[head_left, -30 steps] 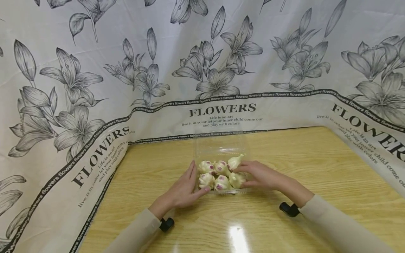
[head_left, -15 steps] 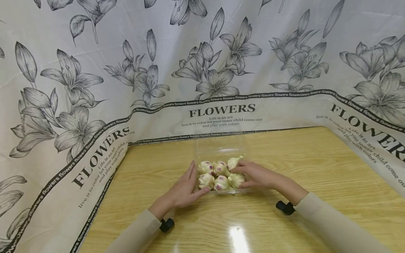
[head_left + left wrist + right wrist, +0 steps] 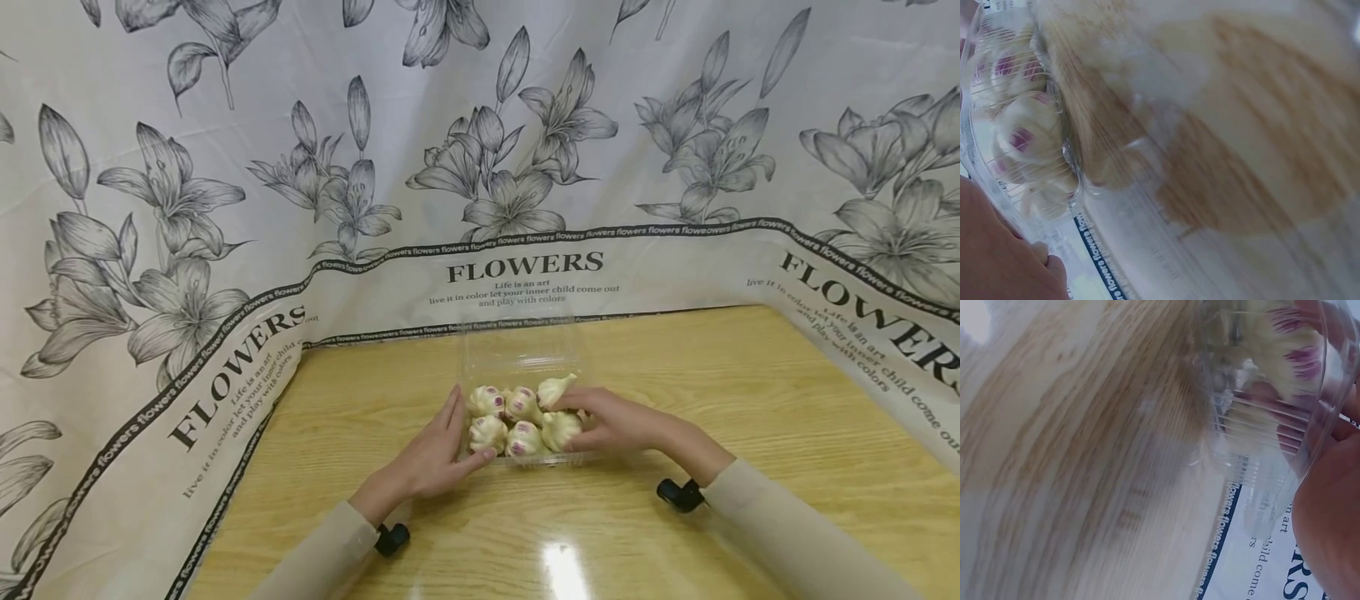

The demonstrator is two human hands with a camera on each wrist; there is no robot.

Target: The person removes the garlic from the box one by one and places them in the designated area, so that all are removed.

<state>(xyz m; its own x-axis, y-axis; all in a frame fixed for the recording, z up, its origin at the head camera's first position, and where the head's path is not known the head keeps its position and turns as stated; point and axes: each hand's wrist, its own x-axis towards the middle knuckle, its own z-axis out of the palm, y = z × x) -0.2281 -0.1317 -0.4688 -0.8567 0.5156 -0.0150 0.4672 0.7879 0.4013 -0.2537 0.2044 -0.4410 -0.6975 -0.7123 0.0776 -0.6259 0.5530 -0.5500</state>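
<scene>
A clear plastic clamshell box (image 3: 525, 457) stands on the table with its lid (image 3: 517, 342) raised at the back. Several whitish garlic bulbs (image 3: 523, 437) with purple marks fill it in two rows. My left hand (image 3: 427, 454) rests along the box's left side, fingers straight, thumb at the front rim. At the right end, my right hand (image 3: 618, 421) reaches over the wall and holds the front right garlic bulb (image 3: 559, 431) between fingers and thumb. Its index fingertip lies beside the back right garlic bulb (image 3: 553, 390). In the right wrist view, the box wall (image 3: 1260, 419) partly blurs the fingers.
The wood-grain table (image 3: 675, 358) extends around the box on all sides. A white flower-print cloth (image 3: 525, 167) hangs behind it and along both sides. Black wrist mounts (image 3: 678, 495) sit below both wrists.
The right hand shifts slightly left at the front right bulb. The left hand keeps its place on the box. The whole view drifts down slightly.
</scene>
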